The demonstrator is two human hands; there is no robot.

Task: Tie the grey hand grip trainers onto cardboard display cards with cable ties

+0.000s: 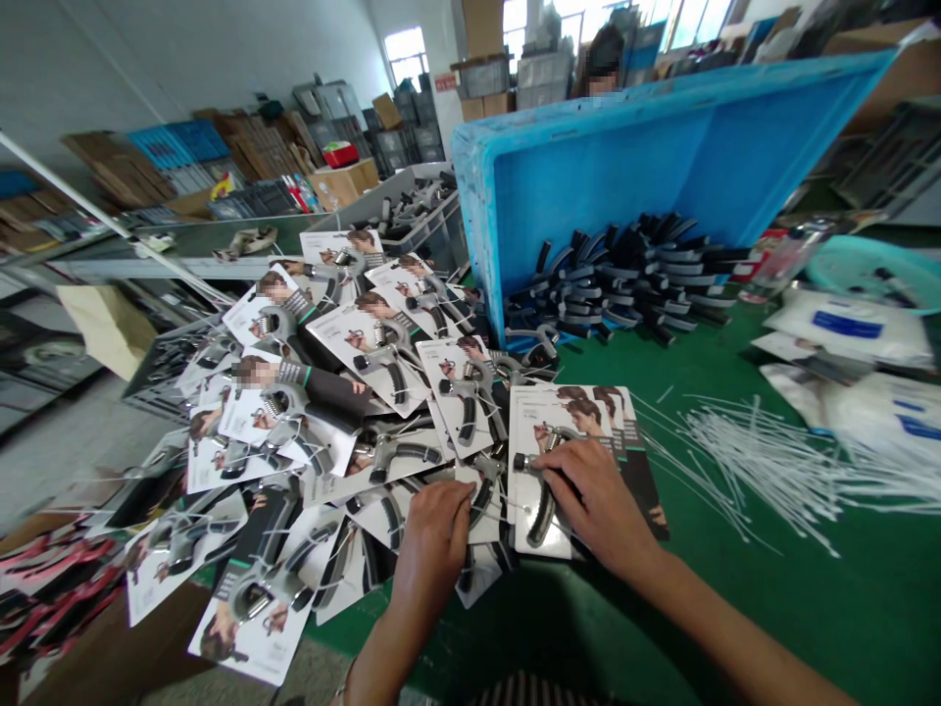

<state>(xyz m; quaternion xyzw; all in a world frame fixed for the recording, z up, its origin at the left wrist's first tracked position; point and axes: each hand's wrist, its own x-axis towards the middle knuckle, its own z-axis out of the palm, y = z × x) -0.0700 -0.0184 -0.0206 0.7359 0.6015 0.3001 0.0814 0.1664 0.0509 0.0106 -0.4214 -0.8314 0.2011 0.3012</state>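
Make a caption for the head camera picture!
Right grip touching a curved grey-black spring tool on stacked white printed cards.

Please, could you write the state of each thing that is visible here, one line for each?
Right grip: fingers bent, touching the exerciser.
Exerciser: lying on the top card.
Card stack: flat, slightly fanned.
Left grip: fingers bent; hold unclear.
Carded exercisers: piled, overlapping.
Blue crate: tipped, opening toward the person.
Black-and-gray handles: heaped, spilling from the crate.
White ties: loose, scattered.
Gray bin: open, parts inside.

Bright windows (pixel 407 49) break the pale wall (pixel 294 39) above a grey floor (pixel 44 441) and green-topped table (pixel 706 368).
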